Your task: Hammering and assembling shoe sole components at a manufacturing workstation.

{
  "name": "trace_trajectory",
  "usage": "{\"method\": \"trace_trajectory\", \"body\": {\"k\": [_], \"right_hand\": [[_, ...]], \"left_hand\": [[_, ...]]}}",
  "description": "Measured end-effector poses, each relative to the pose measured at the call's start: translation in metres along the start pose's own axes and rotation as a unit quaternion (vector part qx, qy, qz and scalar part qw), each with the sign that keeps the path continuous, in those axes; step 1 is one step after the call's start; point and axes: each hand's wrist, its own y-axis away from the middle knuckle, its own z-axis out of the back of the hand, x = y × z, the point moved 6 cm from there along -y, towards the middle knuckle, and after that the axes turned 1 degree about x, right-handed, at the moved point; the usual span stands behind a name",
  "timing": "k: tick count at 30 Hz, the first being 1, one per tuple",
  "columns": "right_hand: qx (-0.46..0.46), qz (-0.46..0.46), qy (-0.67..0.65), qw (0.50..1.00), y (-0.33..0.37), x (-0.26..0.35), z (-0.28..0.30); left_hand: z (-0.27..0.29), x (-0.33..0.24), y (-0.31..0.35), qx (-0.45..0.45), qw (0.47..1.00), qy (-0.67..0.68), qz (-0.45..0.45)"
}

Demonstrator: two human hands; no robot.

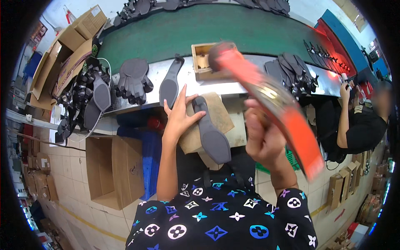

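Note:
A dark grey shoe sole point(213, 141) lies upside on a worn block point(221, 110) before me, its wide end toward me. My left hand point(180, 118) holds its narrow end, thumb across it and other fingers spread. My right hand point(264, 139) is closed round a red and black hammer-like tool point(291, 125), raised to the right of the block. The tool is smeared by motion, so its exact kind is unclear. Another sole point(171, 83) lies on the metal bench edge, just beyond my left fingertips.
A wooden box point(200, 75) stands on the bench beside a green belt point(175, 31). Piles of soles point(134, 79) lie left, with more soles point(289, 71) right. An open cardboard box point(116, 166) and a blue crate point(152, 158) are low left. Another person point(366, 121) sits at right.

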Motion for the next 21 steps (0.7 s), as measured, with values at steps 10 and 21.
{"method": "trace_trajectory", "body": {"k": [10, 21], "right_hand": [[0.061, -0.112, -0.036, 0.991, 0.014, -0.06, -0.03], [0.277, 0.063, -0.047, 0.958, 0.021, -0.044, -0.07]], "left_hand": [[0.023, -0.055, 0.038, -0.016, 0.981, 0.136, -0.136], [0.033, -0.133, 0.12, 0.249, 0.806, 0.534, 0.064]]}}
